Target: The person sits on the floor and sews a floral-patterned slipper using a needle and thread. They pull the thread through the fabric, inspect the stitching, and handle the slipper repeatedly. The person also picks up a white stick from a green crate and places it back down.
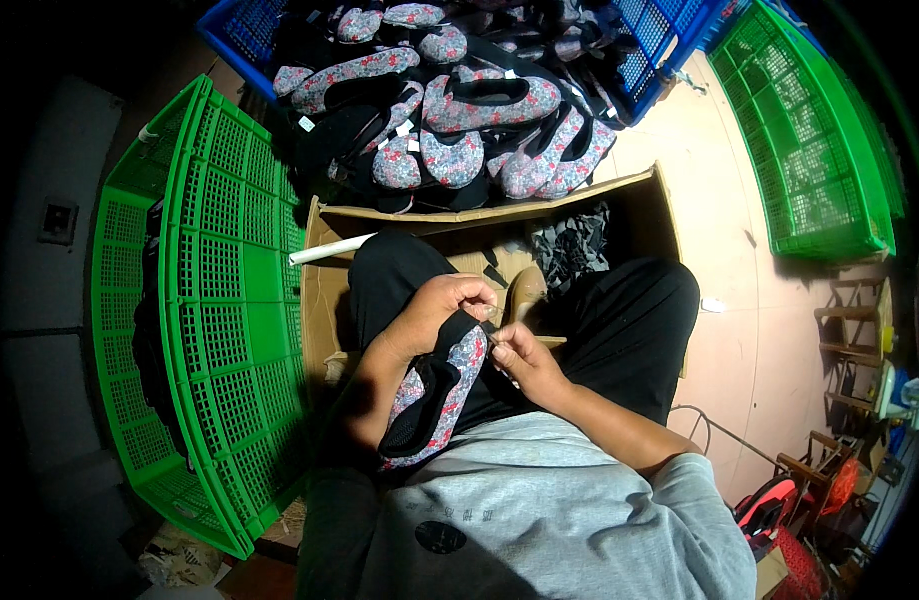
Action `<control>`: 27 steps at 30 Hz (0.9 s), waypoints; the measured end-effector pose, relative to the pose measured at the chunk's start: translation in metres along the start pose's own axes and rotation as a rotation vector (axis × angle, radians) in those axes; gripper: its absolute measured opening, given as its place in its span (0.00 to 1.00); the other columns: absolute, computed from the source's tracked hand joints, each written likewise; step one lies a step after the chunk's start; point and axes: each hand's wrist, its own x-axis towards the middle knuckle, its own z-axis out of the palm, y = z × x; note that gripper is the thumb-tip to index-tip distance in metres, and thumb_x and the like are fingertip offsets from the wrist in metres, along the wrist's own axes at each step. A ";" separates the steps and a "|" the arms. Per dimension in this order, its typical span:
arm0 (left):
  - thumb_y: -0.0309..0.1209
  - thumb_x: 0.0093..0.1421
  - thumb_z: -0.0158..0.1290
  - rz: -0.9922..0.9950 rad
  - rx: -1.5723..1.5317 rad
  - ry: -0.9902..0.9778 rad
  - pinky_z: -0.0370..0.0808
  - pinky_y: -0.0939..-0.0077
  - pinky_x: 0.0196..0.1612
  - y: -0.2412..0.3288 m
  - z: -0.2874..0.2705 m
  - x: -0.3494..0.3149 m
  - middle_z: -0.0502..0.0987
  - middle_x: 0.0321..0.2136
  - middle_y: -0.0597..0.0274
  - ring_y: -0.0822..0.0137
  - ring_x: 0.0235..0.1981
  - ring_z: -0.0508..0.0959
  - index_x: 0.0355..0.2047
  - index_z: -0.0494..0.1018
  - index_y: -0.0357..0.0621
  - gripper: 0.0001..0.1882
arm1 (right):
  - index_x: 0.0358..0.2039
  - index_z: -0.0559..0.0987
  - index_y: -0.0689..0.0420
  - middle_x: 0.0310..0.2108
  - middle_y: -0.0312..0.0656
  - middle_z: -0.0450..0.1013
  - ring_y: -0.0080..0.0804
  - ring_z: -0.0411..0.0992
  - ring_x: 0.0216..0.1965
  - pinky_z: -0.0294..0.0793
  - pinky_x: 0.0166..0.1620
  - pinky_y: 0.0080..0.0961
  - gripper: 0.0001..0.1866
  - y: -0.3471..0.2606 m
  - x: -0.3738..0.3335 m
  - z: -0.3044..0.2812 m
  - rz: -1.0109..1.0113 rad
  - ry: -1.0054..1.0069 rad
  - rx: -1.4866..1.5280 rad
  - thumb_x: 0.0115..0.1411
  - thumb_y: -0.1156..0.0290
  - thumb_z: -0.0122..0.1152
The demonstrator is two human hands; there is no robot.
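Observation:
A cloth shoe in grey, pink and red floral print lies tilted across my lap, its black-lined opening facing up. My left hand is closed at the shoe's upper end, fingers bent round a black strap or band there. Close beside it, the fingertips of my right hand pinch together against the shoe's edge. Something small and dark shows at those fingertips, too little to name. The shoe's lower end rests near my left forearm.
An open cardboard box with dark scraps stands between my knees. Beyond it, a blue crate overflows with similar floral shoes. Green crates stand at left and far right. A white tube crosses the box's left edge.

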 end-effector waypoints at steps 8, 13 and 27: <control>0.27 0.63 0.52 -0.118 -0.135 0.039 0.65 0.86 0.29 -0.010 0.000 0.000 0.70 0.25 0.71 0.81 0.25 0.67 0.38 0.74 0.36 0.07 | 0.41 0.66 0.56 0.31 0.33 0.64 0.19 0.63 0.33 0.66 0.39 0.18 0.07 -0.009 -0.006 0.003 0.052 -0.041 0.090 0.70 0.67 0.48; 0.23 0.65 0.46 -0.229 -0.080 0.157 0.73 0.84 0.29 -0.001 0.001 0.004 0.77 0.29 0.64 0.78 0.23 0.74 0.53 0.72 0.36 0.17 | 0.44 0.66 0.56 0.32 0.33 0.64 0.20 0.63 0.35 0.65 0.40 0.19 0.11 -0.003 -0.016 -0.006 0.078 -0.157 0.195 0.70 0.62 0.49; 0.29 0.64 0.53 -0.251 0.369 0.089 0.74 0.79 0.35 0.024 -0.017 -0.025 0.79 0.28 0.61 0.74 0.30 0.77 0.32 0.76 0.33 0.10 | 0.50 0.66 0.58 0.32 0.31 0.63 0.17 0.62 0.34 0.65 0.40 0.16 0.16 0.003 -0.022 -0.010 0.051 -0.235 0.264 0.67 0.64 0.55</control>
